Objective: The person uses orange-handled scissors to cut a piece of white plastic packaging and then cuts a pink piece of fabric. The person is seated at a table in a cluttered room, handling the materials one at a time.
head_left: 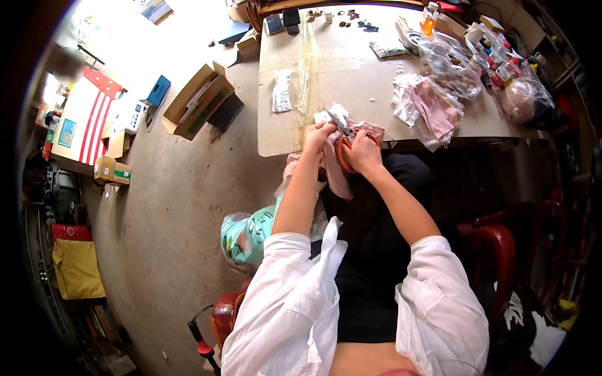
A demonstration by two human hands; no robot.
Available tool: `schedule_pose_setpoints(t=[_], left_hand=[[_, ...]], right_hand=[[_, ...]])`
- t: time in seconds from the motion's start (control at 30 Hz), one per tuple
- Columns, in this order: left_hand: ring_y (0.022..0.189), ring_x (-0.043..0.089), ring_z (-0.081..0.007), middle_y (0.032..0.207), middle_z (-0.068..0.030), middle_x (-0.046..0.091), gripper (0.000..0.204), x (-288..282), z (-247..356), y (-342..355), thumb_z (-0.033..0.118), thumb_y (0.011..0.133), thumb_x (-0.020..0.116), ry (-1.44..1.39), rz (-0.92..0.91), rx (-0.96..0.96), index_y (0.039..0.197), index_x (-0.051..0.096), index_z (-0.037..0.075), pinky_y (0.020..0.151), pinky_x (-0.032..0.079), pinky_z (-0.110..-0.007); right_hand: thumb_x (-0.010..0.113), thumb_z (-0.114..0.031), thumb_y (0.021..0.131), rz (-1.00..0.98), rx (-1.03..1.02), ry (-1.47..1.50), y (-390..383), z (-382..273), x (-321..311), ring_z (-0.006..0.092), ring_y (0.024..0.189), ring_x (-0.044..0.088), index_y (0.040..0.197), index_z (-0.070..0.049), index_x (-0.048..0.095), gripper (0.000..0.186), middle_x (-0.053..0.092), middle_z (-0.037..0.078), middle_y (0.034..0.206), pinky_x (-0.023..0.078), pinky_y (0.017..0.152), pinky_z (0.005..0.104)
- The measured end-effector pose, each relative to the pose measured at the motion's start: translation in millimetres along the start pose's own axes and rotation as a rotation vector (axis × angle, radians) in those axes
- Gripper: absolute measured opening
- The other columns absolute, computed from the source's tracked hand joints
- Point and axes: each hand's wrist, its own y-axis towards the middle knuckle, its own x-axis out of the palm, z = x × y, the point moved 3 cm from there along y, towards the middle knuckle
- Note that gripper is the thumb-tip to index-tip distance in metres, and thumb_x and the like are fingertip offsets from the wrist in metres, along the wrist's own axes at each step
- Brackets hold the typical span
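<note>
My right hand point(364, 152) grips a pair of scissors point(343, 143) with orange handles, the metal blades pointing up and left over the table edge. My left hand point(318, 136) pinches a piece of pink cloth point(336, 178) that hangs down from the table's near edge toward my lap. The blades meet the cloth just between the two hands. Both forearms come up from white rolled sleeves.
The tan worktable point(342, 78) carries a pile of pink and white cloth pieces point(426, 106), clear bags of small items point(448, 62), bottles at the right, a foil packet point(282, 91). Open cardboard boxes point(197, 100) lie on the concrete floor at left. A red chair point(495, 241) stands at right.
</note>
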Motion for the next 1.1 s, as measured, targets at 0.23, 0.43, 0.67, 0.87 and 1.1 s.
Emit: schedule_pose_setpoints(t=[0.23,0.43,0.67,0.87,1.1], left_hand=[[0.062,0.061,-0.0159,0.075,-0.0087,0.064,0.012,0,3,-1,-0.001,0.077,0.061,0.073,0.048,-0.06,0.088,0.064,-0.003,0.055,0.05,-0.025],[0.06,0.059,-0.0142,0.073,-0.0078,0.064,0.011,5,11,-3,-0.001,0.077,0.061,0.122,-0.009,-0.053,0.087,0.065,-0.004,0.052,0.048,-0.025],[0.06,0.061,-0.0163,0.073,-0.009,0.064,0.013,-1,7,8,-0.002,0.074,0.062,0.116,0.025,-0.051,0.086,0.065,-0.004,0.053,0.049,-0.026],[0.063,0.062,-0.0176,0.075,-0.0098,0.065,0.014,3,9,6,0.001,0.074,0.063,0.145,0.046,-0.056,0.087,0.065,-0.003,0.055,0.05,-0.027],[0.065,0.061,-0.0167,0.076,-0.0087,0.065,0.013,-6,0,11,0.003,0.073,0.065,0.088,0.062,-0.084,0.086,0.067,-0.001,0.057,0.049,-0.027]], right_hand=[[0.06,-0.048,0.079,0.125,-0.044,-0.105,1,-2,-4,0.0377,0.087,0.061,0.095,0.005,0.047,0.057,0.061,0.025,0.091,0.049,0.075,0.0442],[0.062,-0.047,0.077,0.179,-0.208,-0.166,13,-3,-13,0.0374,0.093,0.056,0.099,0.004,0.045,0.058,0.058,0.024,0.094,0.046,0.081,0.043],[0.059,-0.049,0.08,0.066,-0.092,-0.11,11,-7,-9,0.0385,0.09,0.061,0.098,0.006,0.044,0.06,0.061,0.027,0.091,0.049,0.078,0.0448],[0.057,-0.05,0.082,0.025,-0.047,-0.076,14,0,-3,0.0388,0.08,0.064,0.096,0.008,0.045,0.06,0.063,0.026,0.082,0.051,0.069,0.0454],[0.057,-0.051,0.081,0.114,-0.019,-0.063,15,5,-14,0.0378,0.088,0.063,0.098,0.006,0.05,0.06,0.063,0.026,0.088,0.05,0.076,0.0438]])
